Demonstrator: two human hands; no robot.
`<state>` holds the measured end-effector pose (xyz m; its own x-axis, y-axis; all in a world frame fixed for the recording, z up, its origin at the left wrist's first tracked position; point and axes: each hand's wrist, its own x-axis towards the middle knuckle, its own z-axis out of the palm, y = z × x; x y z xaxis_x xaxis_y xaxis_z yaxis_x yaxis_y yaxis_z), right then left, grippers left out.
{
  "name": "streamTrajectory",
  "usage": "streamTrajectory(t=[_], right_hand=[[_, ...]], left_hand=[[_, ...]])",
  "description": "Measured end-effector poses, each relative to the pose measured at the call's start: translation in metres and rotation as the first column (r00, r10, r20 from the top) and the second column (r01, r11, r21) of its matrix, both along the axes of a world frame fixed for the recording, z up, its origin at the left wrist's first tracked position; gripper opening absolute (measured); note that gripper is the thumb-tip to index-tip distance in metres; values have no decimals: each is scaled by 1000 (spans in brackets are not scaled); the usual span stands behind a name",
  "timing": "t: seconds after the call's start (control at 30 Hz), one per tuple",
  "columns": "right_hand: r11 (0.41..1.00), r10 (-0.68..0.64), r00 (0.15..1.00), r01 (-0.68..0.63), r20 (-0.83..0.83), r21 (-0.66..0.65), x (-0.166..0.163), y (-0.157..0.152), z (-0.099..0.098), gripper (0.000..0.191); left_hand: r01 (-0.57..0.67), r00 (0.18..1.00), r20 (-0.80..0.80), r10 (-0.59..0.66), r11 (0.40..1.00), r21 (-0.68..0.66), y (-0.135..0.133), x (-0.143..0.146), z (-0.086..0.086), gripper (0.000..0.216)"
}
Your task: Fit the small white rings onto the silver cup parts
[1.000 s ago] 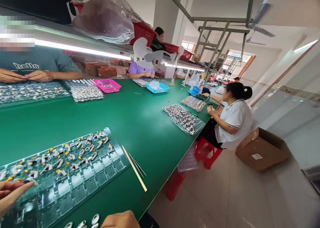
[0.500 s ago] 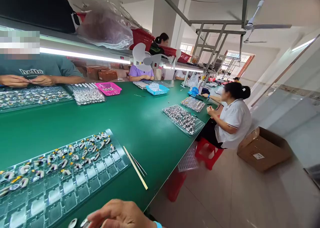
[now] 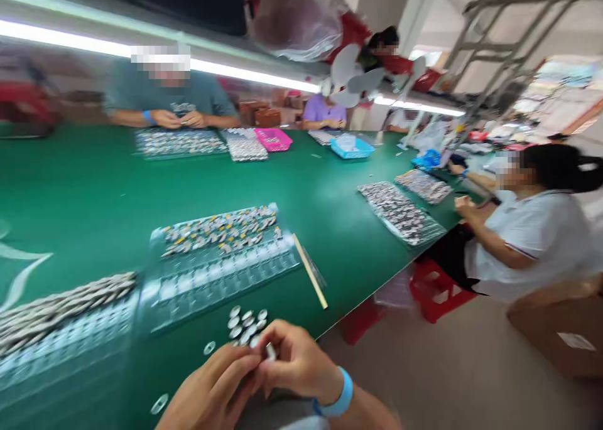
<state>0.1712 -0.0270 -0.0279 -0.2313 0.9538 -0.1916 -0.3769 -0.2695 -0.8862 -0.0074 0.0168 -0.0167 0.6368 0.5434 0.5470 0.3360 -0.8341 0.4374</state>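
Both my hands meet low in the middle of the head view, above the near table edge. My right hand [image 3: 301, 362], with a blue band at the wrist, pinches a small white part [image 3: 271, 352]. My left hand [image 3: 217, 380] has its fingers closed at the same spot; whatever is between its fingertips is hidden. Just beyond the fingers lies a small heap of oval silver-rimmed parts [image 3: 247, 324]. One loose oval part [image 3: 210, 348] rests left of the heap, and another [image 3: 159, 404] lies nearer me, left of my left hand.
A clear compartment tray [image 3: 221, 292] holds rows of small parts with orange bits. Left of it is another tray [image 3: 89, 342] with grey curved pieces. A wooden stick [image 3: 311, 273] lies beside thin tweezers. A co-worker [image 3: 532, 229] sits at right, another [image 3: 169, 103] across the green table.
The view has swung left and down. My right hand has left the oval parts on the table, and my left hand has come into view against it.
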Motion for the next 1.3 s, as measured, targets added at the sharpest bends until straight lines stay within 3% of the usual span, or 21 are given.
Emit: streamTrajectory(t=[0.1, 0.27, 0.37, 0.43, 0.5, 0.57, 0.63, 0.7, 0.8, 0.93, 1.17, 1.3], right_hand=[[1000, 17, 1000, -17, -25, -1, 4, -2, 6, 41], [1000, 11, 999, -10, -44, 25, 6, 0, 6, 24], [999, 2, 999, -4, 41, 52, 5, -1, 8, 19], [997, -12, 993, 3, 121, 75, 4, -1, 10, 18], [995, -26, 978, 6, 208, 98, 4, 0, 13, 18], [993, -38, 957, 3, 288, 120, 3, 2, 15, 16], [987, -59, 931, 0, 361, 161, 2, 2, 17, 12], [967, -115, 891, -1, 440, 254, 0, 2, 17, 11], [898, -264, 800, 0, 539, 440, -3, 2, 16, 13], [828, -394, 734, 22, 553, 560, -9, 0, 15, 12], [851, -394, 792, 122, 466, 511, -18, -3, 13, 8], [905, -268, 869, 79, 416, 419, -12, -4, 14, 6]], left_hand=[[-66, 994, 82, 68, 997, -31, -9, 16, 28, 6], [-127, 971, 171, 168, 965, -228, -14, 19, 23, 11], [-92, 942, 252, 222, 893, -441, -17, 17, 21, 12], [-3, 917, 303, 260, 763, -647, -16, 16, 22, 10], [102, 884, 336, 326, 566, -818, -15, 14, 24, 7], [177, 845, 343, 411, 390, -903, -14, 13, 24, 6], [207, 807, 328, 491, 285, -936, -14, 12, 23, 8], [213, 779, 306, 547, 228, -950, -15, 12, 21, 11], [226, 731, 296, 614, 192, -955, -18, 12, 16, 12], [249, 649, 323, 688, 209, -946, -22, 15, 9, 12], [315, 633, 383, 673, 228, -921, -27, 16, 5, 10], [317, 687, 379, 620, 214, -924, -26, 10, 10, 11]])
